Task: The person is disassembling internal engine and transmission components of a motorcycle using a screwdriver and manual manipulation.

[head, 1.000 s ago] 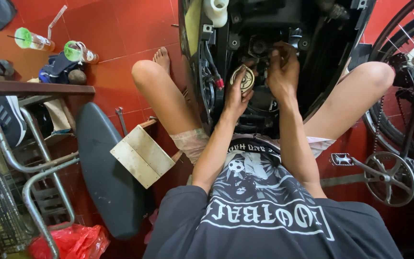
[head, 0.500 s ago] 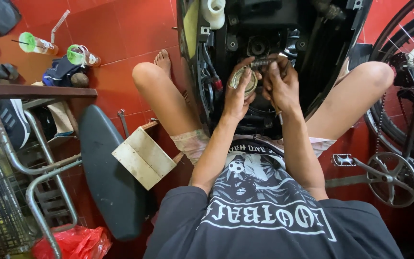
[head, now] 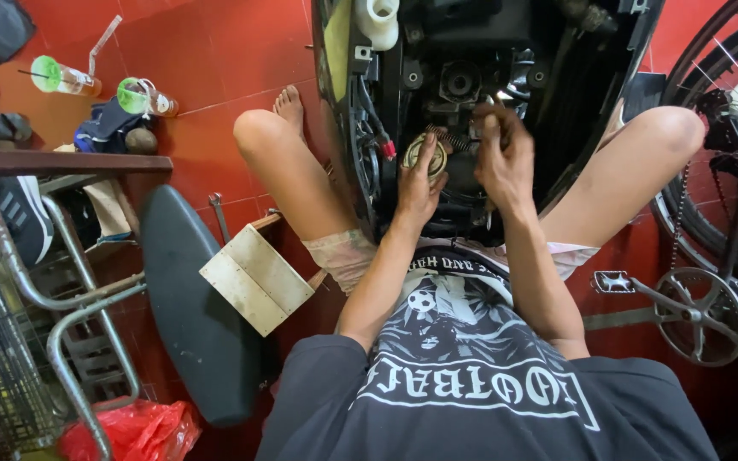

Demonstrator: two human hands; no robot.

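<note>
A round brass-coloured part [head: 425, 155] sits low in the opened underside of the black scooter [head: 471, 77], just left of its middle, and the person's left hand [head: 418, 189] is curled around it from below, thumb and fingers closed on its rim. Just to the right, a short coil spring [head: 448, 137] stretches towards the right hand [head: 504, 160], whose fingers are bunched and pinched together high up against the machinery; what exactly they grip I cannot tell. The person sits on the red tiled floor [head: 215, 51] with bare legs spread to either side of the scooter. By the left knee lies a small wooden box [head: 257, 278], and beside that a long black seat cushion [head: 190, 307]. Further left, near the floor's far edge, two plastic cups with green lids [head: 96, 85] lie on their sides. At the right edge stands a bicycle crank and chainring [head: 700, 314].
</note>
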